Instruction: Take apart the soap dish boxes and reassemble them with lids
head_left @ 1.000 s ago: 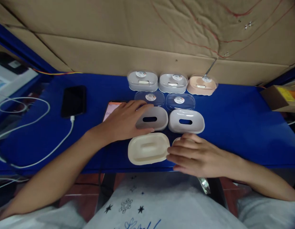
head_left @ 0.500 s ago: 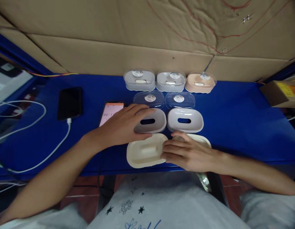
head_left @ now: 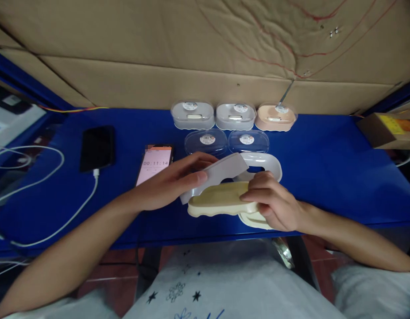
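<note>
My left hand [head_left: 183, 179] grips a grey plastic oval tray [head_left: 225, 170] with a wavy edge, tilted up off the table. Just in front of it, my right hand [head_left: 273, 199] pinches the right end of a cream oval tray [head_left: 221, 199], also raised and tilted. The two pieces are close together; whether they touch I cannot tell. Partly behind my right fingers lies a second grey oval tray [head_left: 273, 166] with a slot in its middle. A second cream tray [head_left: 254, 220] rests below my right hand, mostly covered.
Two clear lids [head_left: 205, 144] with round stickers lie beyond the hands. Behind them stand two grey lidded boxes [head_left: 193, 119] and a peach one [head_left: 274, 119]. A lit phone [head_left: 155, 164] is beside my left wrist; a dark phone [head_left: 97, 148] with a white cable lies farther left. A cardboard box [head_left: 387, 130] sits right.
My left hand has lifted the left grey tray, and my right hand the left cream tray. Both pieces have left the table and come together, tilted.
</note>
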A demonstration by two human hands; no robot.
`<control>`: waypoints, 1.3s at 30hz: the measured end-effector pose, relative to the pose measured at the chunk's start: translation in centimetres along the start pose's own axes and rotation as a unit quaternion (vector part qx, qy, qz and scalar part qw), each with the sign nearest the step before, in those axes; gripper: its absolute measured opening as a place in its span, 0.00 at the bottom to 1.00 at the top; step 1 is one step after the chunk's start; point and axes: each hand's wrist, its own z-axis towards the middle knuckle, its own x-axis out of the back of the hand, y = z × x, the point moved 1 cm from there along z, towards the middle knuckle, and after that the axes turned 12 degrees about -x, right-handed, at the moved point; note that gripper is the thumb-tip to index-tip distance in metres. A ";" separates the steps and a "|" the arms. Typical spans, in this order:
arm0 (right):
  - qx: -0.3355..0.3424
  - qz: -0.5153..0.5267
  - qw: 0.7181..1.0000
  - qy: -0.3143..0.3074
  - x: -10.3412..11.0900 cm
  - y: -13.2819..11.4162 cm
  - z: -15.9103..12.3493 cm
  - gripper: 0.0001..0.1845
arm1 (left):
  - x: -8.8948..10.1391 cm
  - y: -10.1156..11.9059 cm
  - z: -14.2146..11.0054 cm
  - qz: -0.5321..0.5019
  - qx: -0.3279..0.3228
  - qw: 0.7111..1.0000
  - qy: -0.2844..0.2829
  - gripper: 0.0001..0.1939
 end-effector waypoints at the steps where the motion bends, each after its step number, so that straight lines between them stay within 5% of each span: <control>1: -0.010 0.004 0.999 0.030 0.2 0.0 -0.1 0.19 | -0.5 0.1 0.0 -0.015 0.004 1.000 -0.003 0.27; 7: -0.064 -0.065 0.986 0.140 0.6 -0.2 0.9 0.17 | -3.9 0.8 -0.6 -0.112 0.019 0.992 -0.064 0.30; 13: -0.116 -0.077 0.982 0.124 -0.6 0.5 1.2 0.15 | -6.4 -0.7 -0.5 -0.208 0.027 0.975 -0.071 0.32; 18: -0.131 -0.074 0.981 0.120 -1.4 0.5 1.0 0.14 | -6.4 0.1 -1.0 -0.226 0.030 0.967 -0.118 0.34; 23: -0.135 -0.055 0.985 0.095 -1.5 0.6 1.4 0.17 | -6.4 0.9 -1.1 -0.208 0.033 0.973 -0.097 0.30; 31: -0.118 -0.091 0.988 0.027 0.4 1.4 2.1 0.32 | -2.8 0.6 -0.5 0.080 0.004 0.993 0.092 0.14; 34: -0.128 -0.123 0.984 0.000 1.6 2.7 2.4 0.34 | -1.6 0.5 -0.3 0.229 -0.099 0.965 0.079 0.16; 39: -0.078 -0.108 0.979 -0.155 2.5 5.9 5.0 0.32 | -0.9 0.5 -0.1 0.410 -0.195 0.889 0.062 0.15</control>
